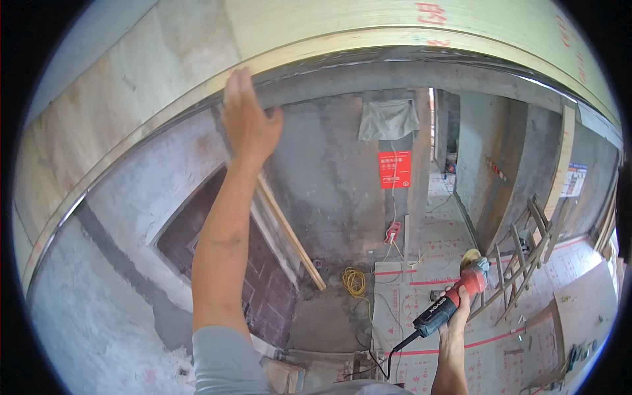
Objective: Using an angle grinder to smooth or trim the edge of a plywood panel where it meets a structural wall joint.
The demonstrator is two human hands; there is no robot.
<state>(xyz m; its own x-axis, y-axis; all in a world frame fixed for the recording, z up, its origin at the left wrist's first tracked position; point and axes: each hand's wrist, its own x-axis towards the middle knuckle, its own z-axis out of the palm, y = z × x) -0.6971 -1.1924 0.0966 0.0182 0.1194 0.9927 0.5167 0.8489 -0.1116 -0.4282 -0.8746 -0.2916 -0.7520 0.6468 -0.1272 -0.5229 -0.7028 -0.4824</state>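
My left hand is raised high, its fingers stretched out and holding nothing. The fingertips overlap the lower edge of a pale wooden panel overhead; whether they press on it I cannot tell. Lower down on the right, my right hand is wrapped round a red and black angle grinder. A yellowish disc sits at the grinder's far end. From its rear end a black cord runs down toward the lower edge.
A wooden ladder stands at right. Printed protective sheeting covers much of the floor. A yellow coiled cable lies near the far wall. One wooden batten leans by the dark door. Tools lie at lower right.
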